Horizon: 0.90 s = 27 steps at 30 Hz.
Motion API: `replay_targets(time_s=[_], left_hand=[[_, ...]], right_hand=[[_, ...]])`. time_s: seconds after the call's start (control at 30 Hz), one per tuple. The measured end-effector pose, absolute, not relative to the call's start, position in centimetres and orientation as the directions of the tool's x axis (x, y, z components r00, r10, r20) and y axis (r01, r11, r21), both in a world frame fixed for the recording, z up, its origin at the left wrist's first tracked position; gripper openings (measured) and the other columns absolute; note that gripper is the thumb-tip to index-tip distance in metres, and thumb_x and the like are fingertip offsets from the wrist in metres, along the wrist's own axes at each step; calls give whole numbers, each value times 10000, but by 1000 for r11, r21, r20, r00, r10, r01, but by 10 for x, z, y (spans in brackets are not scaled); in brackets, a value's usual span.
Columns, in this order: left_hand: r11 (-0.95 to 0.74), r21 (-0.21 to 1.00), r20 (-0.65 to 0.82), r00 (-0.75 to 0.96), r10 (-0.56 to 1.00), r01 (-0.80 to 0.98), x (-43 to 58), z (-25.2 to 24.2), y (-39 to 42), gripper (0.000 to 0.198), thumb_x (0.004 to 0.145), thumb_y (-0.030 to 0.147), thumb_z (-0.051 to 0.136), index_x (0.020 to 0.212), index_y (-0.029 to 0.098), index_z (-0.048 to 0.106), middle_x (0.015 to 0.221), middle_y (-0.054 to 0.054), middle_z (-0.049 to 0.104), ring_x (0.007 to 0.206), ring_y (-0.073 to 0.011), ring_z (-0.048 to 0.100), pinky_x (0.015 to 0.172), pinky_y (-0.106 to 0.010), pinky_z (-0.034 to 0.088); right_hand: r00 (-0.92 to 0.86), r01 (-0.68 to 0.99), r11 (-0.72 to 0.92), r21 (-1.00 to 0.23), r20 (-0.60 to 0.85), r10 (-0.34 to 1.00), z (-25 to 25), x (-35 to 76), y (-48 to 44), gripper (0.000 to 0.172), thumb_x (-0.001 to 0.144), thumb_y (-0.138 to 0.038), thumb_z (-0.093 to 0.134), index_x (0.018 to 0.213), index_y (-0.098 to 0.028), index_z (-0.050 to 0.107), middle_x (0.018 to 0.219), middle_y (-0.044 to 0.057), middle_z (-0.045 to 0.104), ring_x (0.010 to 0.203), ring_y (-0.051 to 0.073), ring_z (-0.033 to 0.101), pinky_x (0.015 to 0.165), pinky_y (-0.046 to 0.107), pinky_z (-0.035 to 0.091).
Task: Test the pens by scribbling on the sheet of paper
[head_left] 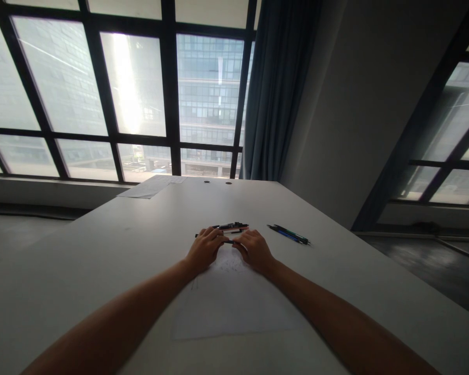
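Observation:
My left hand (206, 249) and my right hand (257, 251) meet over the top of a white sheet of paper (238, 312). Between their fingertips runs a dark pen (229, 241), gripped from both sides; most of its length is hidden by the fingers. Small faint marks show on the sheet between my wrists. Just beyond the hands lies a group of several pens (232, 226), partly covered by my left fingers. A dark tip pokes out left of my left hand; I cannot tell which pen it belongs to.
To the right on the white table (148, 260) lie dark and blue pens (289, 234) side by side. More papers (148, 186) rest at the far left edge. Two round dark spots mark the far end, before the windows and a blue curtain (273, 94).

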<state>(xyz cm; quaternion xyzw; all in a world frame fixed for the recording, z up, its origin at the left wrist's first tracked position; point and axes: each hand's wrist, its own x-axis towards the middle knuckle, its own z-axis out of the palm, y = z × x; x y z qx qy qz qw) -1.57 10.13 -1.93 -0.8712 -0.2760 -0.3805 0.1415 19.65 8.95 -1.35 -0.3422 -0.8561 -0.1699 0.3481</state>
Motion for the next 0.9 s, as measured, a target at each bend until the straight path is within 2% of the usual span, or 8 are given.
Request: replay_targets(time_s=[0.2,0.33,0.43,0.53,0.67,0.9], left_hand=[[-794,-54,747,552,371,606,-16,-18,100,224,937,191,444,1040,208,642,1011,-77,650,959,-196,590,798,-331,466],[-782,-54,723,564,398,621,-15,-16,96,265,950,198,403,1123,205,604,1002,-76,671,902,-190,632,773,-325,488],[-774,-26,691,571,443,632,-14,-13,93,258,962,280,407,1126,208,593,984,-69,679,875,-187,645,768,-316,500],[-762,-6,652,581,488,647,-14,-12,90,261,959,364,420,1055,215,611,948,-51,688,841,-177,655,738,-287,502],[-737,4,599,588,543,676,-14,-12,89,250,966,344,404,1036,228,615,919,-27,699,800,-154,661,676,-241,488],[-691,-24,549,587,595,722,-14,-11,86,253,962,355,403,1046,245,615,936,-18,709,763,-169,664,623,-249,459]], right_hand=[[-513,708,706,29,708,485,-11,195,87,298,964,-369,446,872,-170,648,801,67,679,758,185,573,759,331,379],[-500,713,701,17,714,491,-9,194,84,399,994,-346,336,756,-167,602,727,63,642,713,176,550,744,323,368],[-499,709,706,7,712,494,-8,194,84,438,1004,-334,285,700,-178,560,683,46,616,672,166,537,727,318,363],[-525,691,723,10,694,492,-9,194,84,451,1004,-356,286,691,-181,560,673,43,616,665,167,541,720,320,365],[-553,667,745,18,683,478,-11,195,86,479,1003,-392,299,705,-169,599,678,55,629,677,172,551,723,327,370],[-573,639,768,36,689,444,-13,196,88,485,1000,-405,310,747,-151,636,690,63,636,664,165,530,728,324,370]])
